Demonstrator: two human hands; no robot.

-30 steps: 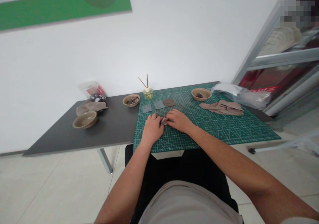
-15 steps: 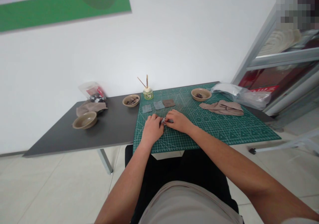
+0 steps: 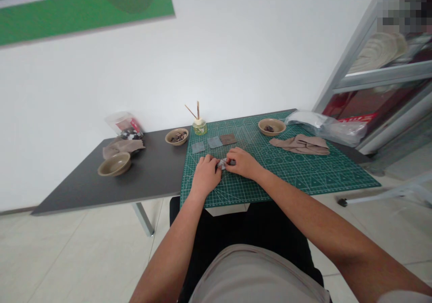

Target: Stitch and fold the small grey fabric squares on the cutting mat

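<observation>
Between my two hands is a small, crumpled light-grey piece that looks like thin cloth or paper; fingers hide much of it. My left hand pinches its left end, low over the green cutting mat. On the other end, the fingertips of my right hand are closed, with a dark bit showing beside them. Just beyond the hands lie two flat grey-blue squares and a brown square, side by side on the mat.
A reed diffuser stands at the mat's back left. Bowls of dark pieces flank it, left and right. A brown cloth and plastic bag lie right. Another bowl, cloth and bag sit left.
My right fingers have shifted slightly right, and more of the light-grey piece shows between the hands. My left hand stays nearly in place. The view has tilted a little.
</observation>
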